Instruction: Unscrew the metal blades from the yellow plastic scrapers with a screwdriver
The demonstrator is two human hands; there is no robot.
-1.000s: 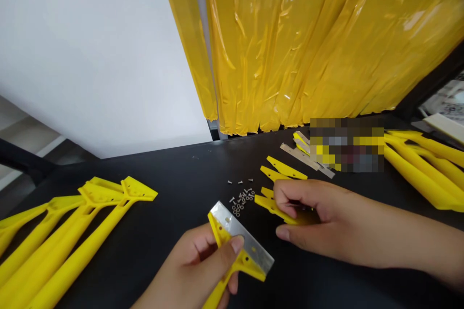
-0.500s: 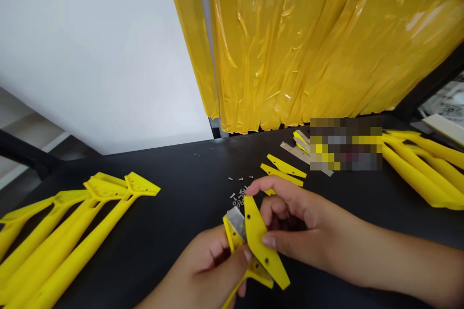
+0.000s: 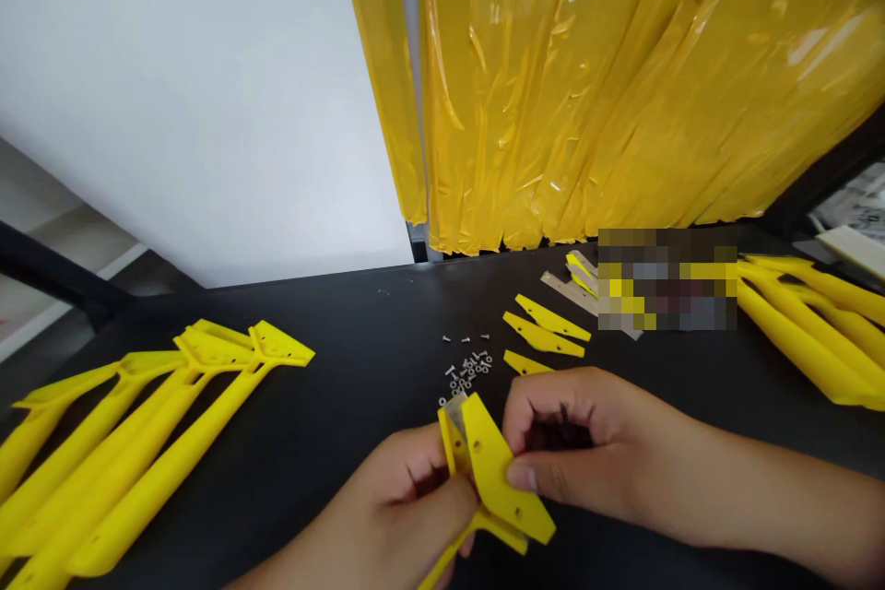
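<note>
My left hand point(image 3: 421, 507) is closed round the flared head of a yellow plastic handle point(image 3: 451, 454), whose shaft runs down out of view. A grey metal blade point(image 3: 456, 407) lies against that head, mostly hidden. Between thumb and curled fingers, my right hand point(image 3: 573, 452) pinches a yellow cover plate point(image 3: 501, 470) with two holes, holding it over the blade and head at a slight angle. Something small and dark shows among the right fingers; I cannot make out what. Just beyond my hands lie loose screws and nuts point(image 3: 470, 371).
Several yellow cover plates point(image 3: 543, 334) lie past my right hand, with metal blades point(image 3: 571, 290) behind them. Yellow handles point(image 3: 200, 387) are lined up on the left, and more yellow handles point(image 3: 795, 323) sit at the right. A yellow plastic curtain point(image 3: 553, 92) hangs behind the black table point(image 3: 346, 323).
The cover plate has come closer over the blade and handle head, covering more of the blade. My right index finger has left the plate's top tip and curled in.
</note>
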